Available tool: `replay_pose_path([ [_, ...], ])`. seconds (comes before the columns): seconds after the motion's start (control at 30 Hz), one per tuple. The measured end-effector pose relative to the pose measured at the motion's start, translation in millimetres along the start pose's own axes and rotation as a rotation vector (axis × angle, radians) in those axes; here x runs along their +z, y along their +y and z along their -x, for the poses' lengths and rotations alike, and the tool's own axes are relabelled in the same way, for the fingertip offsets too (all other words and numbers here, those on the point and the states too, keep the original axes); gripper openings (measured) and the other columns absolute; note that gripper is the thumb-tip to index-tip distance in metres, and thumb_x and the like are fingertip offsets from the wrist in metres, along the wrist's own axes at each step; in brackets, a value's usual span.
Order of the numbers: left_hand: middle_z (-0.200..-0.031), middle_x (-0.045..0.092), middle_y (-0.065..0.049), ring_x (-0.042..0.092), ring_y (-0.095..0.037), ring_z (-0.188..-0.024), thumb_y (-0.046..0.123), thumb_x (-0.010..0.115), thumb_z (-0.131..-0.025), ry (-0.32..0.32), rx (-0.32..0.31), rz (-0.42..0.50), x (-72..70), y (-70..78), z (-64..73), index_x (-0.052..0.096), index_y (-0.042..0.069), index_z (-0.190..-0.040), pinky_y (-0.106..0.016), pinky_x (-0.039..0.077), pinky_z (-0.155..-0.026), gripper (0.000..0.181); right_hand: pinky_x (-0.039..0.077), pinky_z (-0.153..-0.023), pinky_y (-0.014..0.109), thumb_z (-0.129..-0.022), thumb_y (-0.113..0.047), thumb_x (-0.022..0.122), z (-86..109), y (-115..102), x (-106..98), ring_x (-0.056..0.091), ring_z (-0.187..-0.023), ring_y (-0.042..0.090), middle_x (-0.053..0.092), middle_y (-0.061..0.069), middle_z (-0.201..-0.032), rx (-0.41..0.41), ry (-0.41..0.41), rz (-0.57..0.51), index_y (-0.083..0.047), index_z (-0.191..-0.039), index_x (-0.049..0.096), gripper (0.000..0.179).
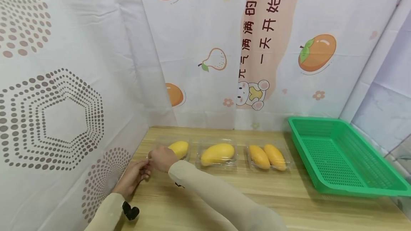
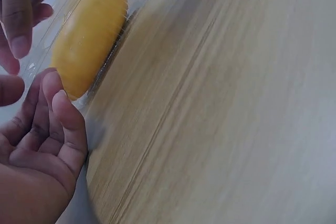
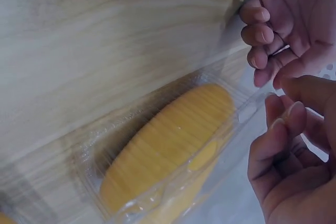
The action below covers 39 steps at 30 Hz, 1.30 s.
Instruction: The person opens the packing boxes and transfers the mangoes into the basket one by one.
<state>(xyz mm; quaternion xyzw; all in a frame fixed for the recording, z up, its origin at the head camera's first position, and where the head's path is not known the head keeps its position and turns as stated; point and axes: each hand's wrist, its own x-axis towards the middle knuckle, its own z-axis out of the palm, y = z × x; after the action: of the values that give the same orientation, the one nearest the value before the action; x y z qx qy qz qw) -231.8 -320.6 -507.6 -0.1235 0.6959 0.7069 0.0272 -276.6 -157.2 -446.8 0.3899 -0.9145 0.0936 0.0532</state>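
The leftmost clear plastic box holds a yellow mango under its lid. Both hands meet at this box's left end. My left hand has its fingers curled, with thumb and fingertips together at the box's end corner. Above it, my right hand comes across from the right and pinches at the same corner with thumb and bent fingers. In the head view the right hand hides part of the box. The right wrist view shows the fingertips of both hands close together at the clear edge.
To the right stands a second clear box with one mango, then a third box with two orange-yellow mangoes. A green plastic basket stands at the table's right. Printed curtains hang behind and at the left.
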Motion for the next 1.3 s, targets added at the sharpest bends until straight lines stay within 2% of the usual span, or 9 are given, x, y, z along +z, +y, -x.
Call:
replay_pose_path([
  [0.23,-0.085,0.068,-0.003,0.061,-0.011,-0.072,0.019,0.054,-0.108,0.01,-0.01,0.022,0.7,0.5,0.9,0.073,0.003,-0.101,-0.024,0.053,-0.06,0.026,0.053,-0.072,0.018,-0.094,-0.044,0.075,-0.7,-1.2,4.8,0.065,-0.086,0.003,0.074,-0.014,-0.098,-0.019,0.029,0.055,-0.025,-0.109,0.079,0.025],
  [0.43,-0.086,0.066,-0.001,0.061,-0.011,-0.074,0.013,0.052,-0.108,0.026,0.005,0.021,0.2,-2.9,1.3,0.071,0.005,-0.102,-0.023,0.053,-0.062,0.021,0.05,-0.062,0.018,-0.099,-0.042,0.069,-2.8,-2.1,8.0,0.058,-0.071,0.002,0.069,-0.013,-0.082,-0.029,0.049,0.092,-0.024,-0.097,0.078,0.02],
  [0.63,-0.089,0.064,-0.002,0.059,-0.014,-0.077,0.008,0.049,-0.106,0.03,0.009,-0.015,2.2,-6.1,2.5,0.069,0.002,-0.106,-0.025,0.054,-0.067,0.021,0.054,-0.069,0.019,-0.101,-0.037,0.067,-3.5,-6.0,9.1,0.065,-0.083,0.003,0.073,-0.013,-0.096,-0.075,0.049,0.243,-0.028,-0.11,0.077,0.017],
  [0.8,-0.091,0.063,-0.002,0.059,-0.016,-0.081,0.007,0.048,-0.105,0.024,0.014,-0.023,2.1,-6.6,3.6,0.068,0.003,-0.103,-0.027,0.053,-0.07,0.02,0.056,-0.072,0.021,-0.102,-0.027,0.068,-6.2,-8.3,8.7,0.066,-0.085,0.005,0.073,-0.01,-0.094,-0.128,0.028,0.387,-0.026,-0.099,0.078,0.011],
  [0.9,-0.091,0.062,-0.002,0.058,-0.016,-0.082,0.008,0.048,-0.106,0.039,0.011,-0.02,1.5,-8.1,4.9,0.068,0.004,-0.102,-0.027,0.052,-0.07,0.021,0.056,-0.071,0.023,-0.101,-0.027,0.068,-7.9,-11.4,8.8,0.066,-0.083,0.005,0.073,-0.009,-0.092,-0.164,0.017,0.421,-0.028,-0.096,0.078,0.011],
  [1.13,-0.091,0.062,-0.001,0.059,-0.017,-0.082,0.013,0.049,-0.106,0.055,0.005,-0.004,6.2,-9.1,9.1,0.068,0.005,-0.101,-0.028,0.052,-0.071,0.021,0.056,-0.069,0.023,-0.096,-0.027,0.075,-11.5,-15.7,10.9,0.066,-0.082,0.005,0.074,-0.011,-0.094,-0.225,-0.005,0.41,-0.03,-0.095,0.078,0.004],
  [1.3,-0.089,0.063,-0.002,0.059,-0.017,-0.079,0.013,0.049,-0.108,0.061,0.005,0.024,9.4,-9.7,10.4,0.069,0.006,-0.1,-0.028,0.052,-0.067,0.023,0.056,-0.07,0.025,-0.091,-0.028,0.08,-10.9,-14.0,14.1,0.066,-0.085,0.006,0.073,-0.011,-0.096,-0.22,0.021,0.412,-0.029,-0.094,0.078,0.004],
])
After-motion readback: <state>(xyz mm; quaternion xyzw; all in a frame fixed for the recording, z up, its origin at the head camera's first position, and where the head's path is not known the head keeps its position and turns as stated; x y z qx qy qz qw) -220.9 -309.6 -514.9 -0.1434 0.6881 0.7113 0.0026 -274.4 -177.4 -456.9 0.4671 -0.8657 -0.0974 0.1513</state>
